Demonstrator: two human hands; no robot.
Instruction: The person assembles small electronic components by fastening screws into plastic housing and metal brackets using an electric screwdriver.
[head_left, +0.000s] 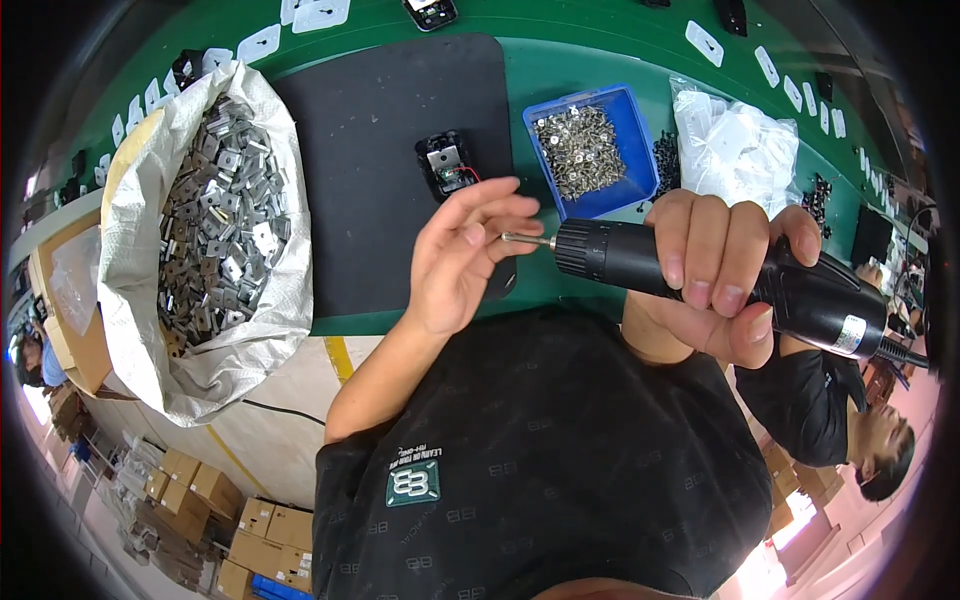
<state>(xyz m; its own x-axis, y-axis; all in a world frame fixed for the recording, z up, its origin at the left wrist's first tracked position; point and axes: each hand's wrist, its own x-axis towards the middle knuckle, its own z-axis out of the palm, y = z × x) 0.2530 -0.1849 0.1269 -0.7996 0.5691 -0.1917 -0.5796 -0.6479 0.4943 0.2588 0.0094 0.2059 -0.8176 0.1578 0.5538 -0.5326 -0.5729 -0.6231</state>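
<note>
My right hand [715, 265] is wrapped round a black electric screwdriver [620, 255], held level with its bit [525, 240] pointing left. Its cord leaves the rear end at the right. At the tip of the bit is my left hand [460, 250], fingers curled and thumb drawn in toward them. Whatever lies between those fingertips is too small or hidden to name. Just beyond the left hand, a small black housing [435, 175] with a metal plate and a red wire lies on the dark mat [370, 130]. A blue bin [638, 180] of silver screws [580, 150] stands beyond the screwdriver.
At the left, a white woven sack [285, 340] is full of metal clips [225, 210]. Clear plastic bags [735, 150] and black screws [665, 155] lie right of the bin. White pieces [705, 43] line the green bench's far side. Another person [810, 400] is at the right.
</note>
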